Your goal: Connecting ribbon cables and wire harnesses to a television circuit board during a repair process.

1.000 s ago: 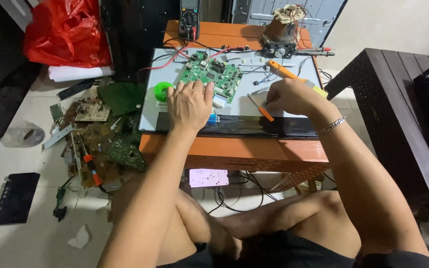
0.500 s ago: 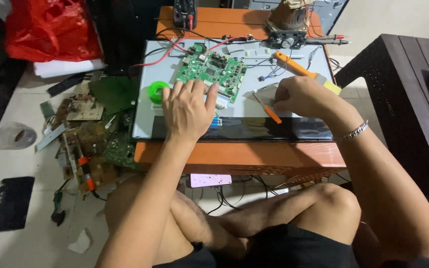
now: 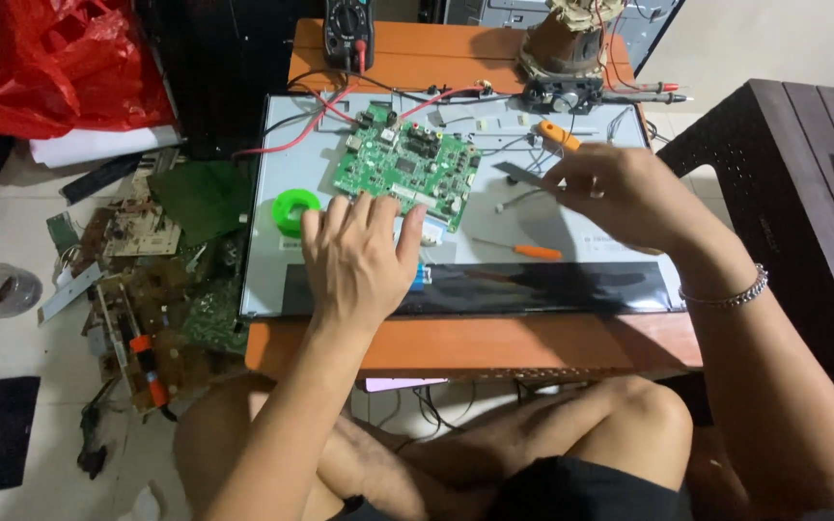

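Resting flat w/ fingers spread, left hand (image 3: 359, 256) lies on the grey panel back (image 3: 571, 217), fingertips touching the near edge of the green circuit board (image 3: 405, 166), which sits toward the panel's far-left part; what's under the palm is hidden. Right hand (image 3: 620, 193) hovers over the panel's right half, fingers loosely curled & apart, gripping nothing I can make out; it covers part of the surface below. Small orange-handled screwdriver (image 3: 523, 250) lies loose on the panel between both hands. Green tape roll (image 3: 293, 208) sits just left of the left hand. Orange tabletop (image 3: 494, 342) shows along the near edge; far-edge multimeter (image 3: 349, 29) is cut off at frame top.
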